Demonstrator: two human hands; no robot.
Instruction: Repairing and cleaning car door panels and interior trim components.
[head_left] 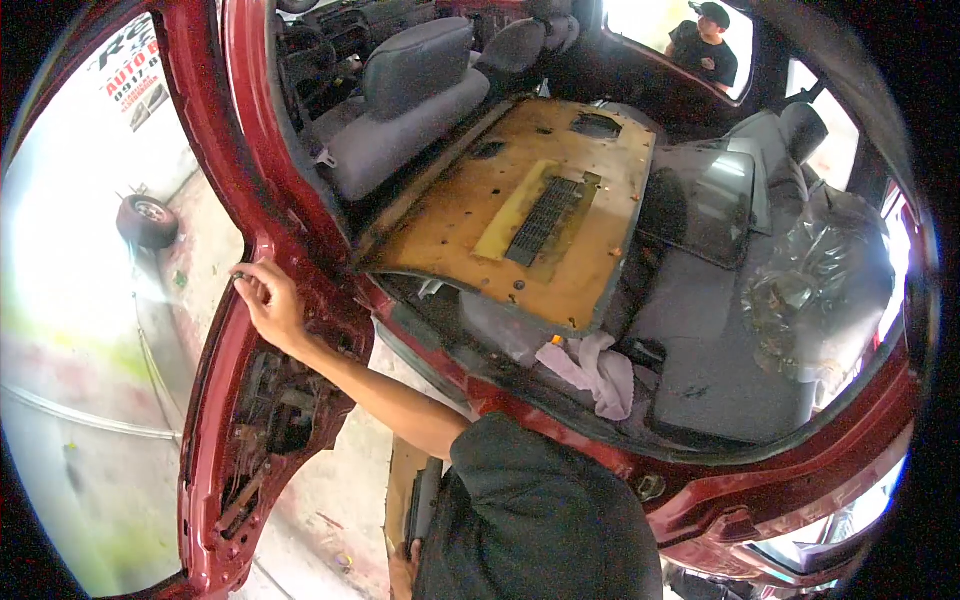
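My right arm (395, 395), in a black sleeve, reaches across to the left toward the dark red car door (200, 480). My right hand (272, 305) is closed in a pinch at the door's window frame. A small dark thing between its fingertips is too small to name. Low in the view, partly hidden by the sleeve, my left hand (402, 574) grips the edge of an upright tan-backed panel (398, 490) with a dark grey strip. The door stands open, its inner metal and mechanism (285, 420) bare of trim.
Inside the car lies a large tan board (440, 225) with a black grille. Around it are grey seats (400, 130), a pinkish cloth (600, 375), dark glass (715, 200) and clear plastic wrapping (820, 290). Beyond the far window stands a person (705, 45). A loose wheel (148, 220) is outside.
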